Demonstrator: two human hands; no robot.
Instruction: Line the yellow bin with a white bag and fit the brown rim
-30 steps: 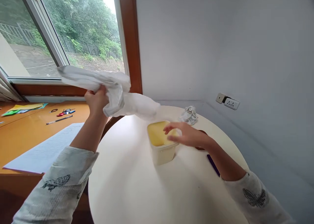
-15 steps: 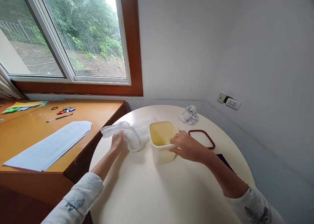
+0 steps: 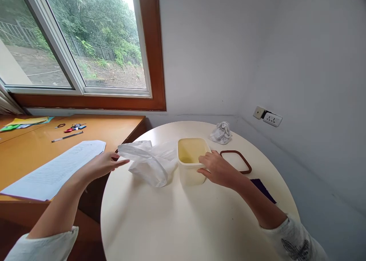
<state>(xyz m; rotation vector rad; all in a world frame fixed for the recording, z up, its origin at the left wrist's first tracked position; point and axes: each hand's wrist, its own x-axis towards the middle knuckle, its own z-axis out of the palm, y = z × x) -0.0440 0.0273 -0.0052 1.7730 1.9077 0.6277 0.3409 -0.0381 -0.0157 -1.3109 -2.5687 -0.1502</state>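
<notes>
A pale yellow plastic container [image 3: 192,176], open at the top, stands upright on the round table. My right hand [image 3: 219,169] grips its right rim, fingers over the edge and thumb outside at the front. Left of the container lies a thin white plastic bag [image 3: 151,163], crumpled and spread out, its right end close against the container. At the bag's left end is my left hand [image 3: 101,165], fingers apart, holding nothing that I can see. Just right of my right hand lies a lid with a reddish-brown rim [image 3: 236,161].
On the round white table [image 3: 183,223] are a knotted plastic bag [image 3: 221,133] at the back and a dark cloth piece [image 3: 263,190] at right. The wooden desk [image 3: 34,154] carries papers [image 3: 57,169], a pen [image 3: 67,137] and keys [image 3: 76,127]. A wall socket [image 3: 272,119] is at right.
My left hand has let go of the plastic bag and moved left. The bag has sunk flatter onto the table. My right hand still holds the container's rim.
</notes>
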